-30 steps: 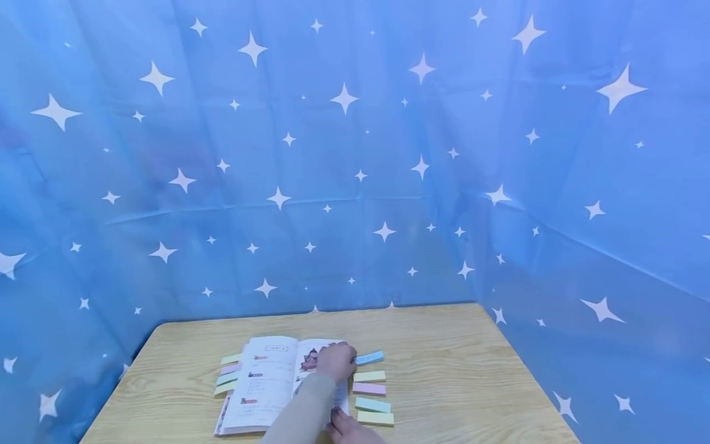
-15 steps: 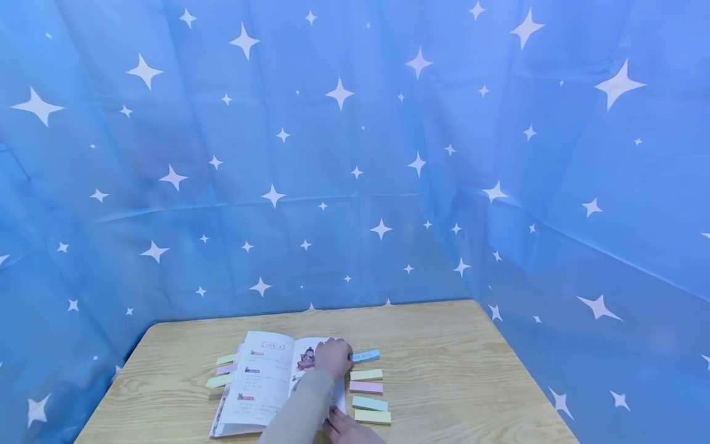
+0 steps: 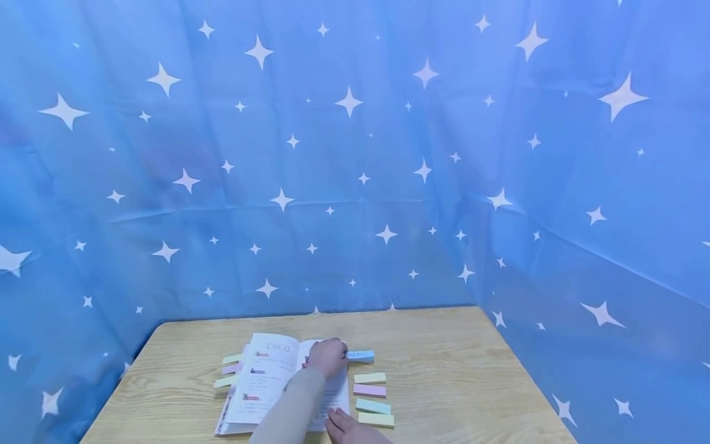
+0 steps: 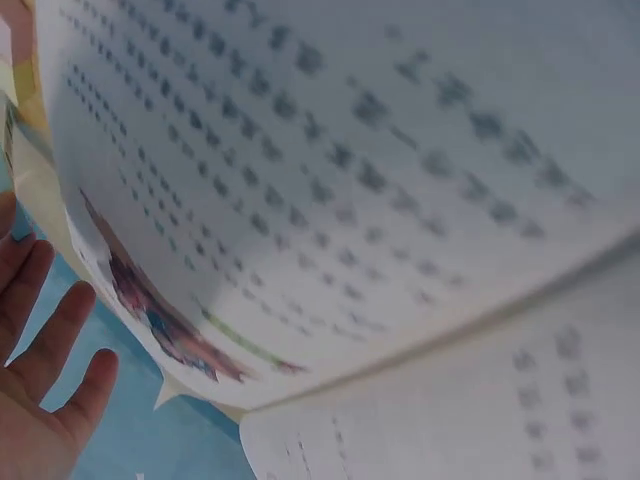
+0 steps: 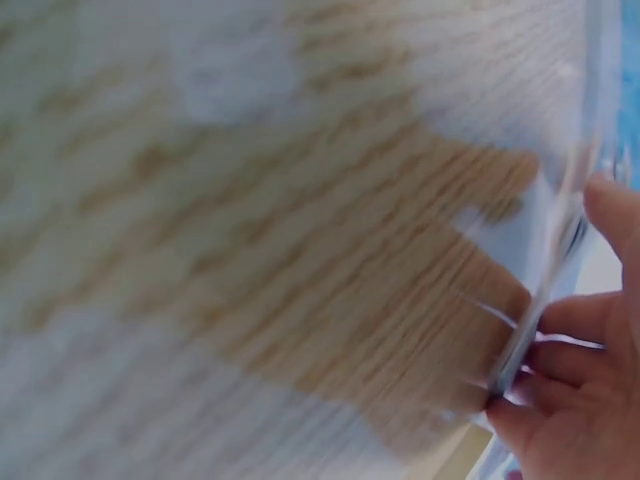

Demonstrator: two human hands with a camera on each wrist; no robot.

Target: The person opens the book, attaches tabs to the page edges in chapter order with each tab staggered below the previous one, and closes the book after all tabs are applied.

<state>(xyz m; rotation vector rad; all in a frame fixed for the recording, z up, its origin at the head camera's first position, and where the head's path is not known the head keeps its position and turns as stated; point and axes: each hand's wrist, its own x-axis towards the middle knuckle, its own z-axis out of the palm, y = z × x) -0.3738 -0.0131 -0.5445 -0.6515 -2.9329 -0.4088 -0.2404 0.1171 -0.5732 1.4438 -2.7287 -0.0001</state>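
An open book (image 3: 265, 388) lies on the table, its printed pages facing up. My left hand (image 3: 328, 357) reaches across to the upper right corner of the right-hand page (image 3: 334, 393) and seems to pinch its edge beside a blue sticky tab (image 3: 362, 356); the contact is hidden. The left wrist view shows that page (image 4: 270, 180) curving upward, with the hand's (image 4: 45, 400) spread outer fingers beyond its top edge. Near the lower right corner, my right hand (image 3: 357, 427) rests its fairly straight fingers on the page. In the blurred right wrist view, this hand (image 5: 590, 400) touches a thin edge.
Yellow, pink and green tabs (image 3: 370, 390) stick out along the book's right side. More tabs (image 3: 232, 369) show at its left. Wooden tabletop (image 3: 455, 376) surrounds the book, and a blue star-patterned curtain (image 3: 310, 154) hangs behind and at both sides.
My left hand and the blue tab have shifted slightly left relative to the other tabs. A green tab at the book's left is no longer visible. The right hand stays at the lower corner.
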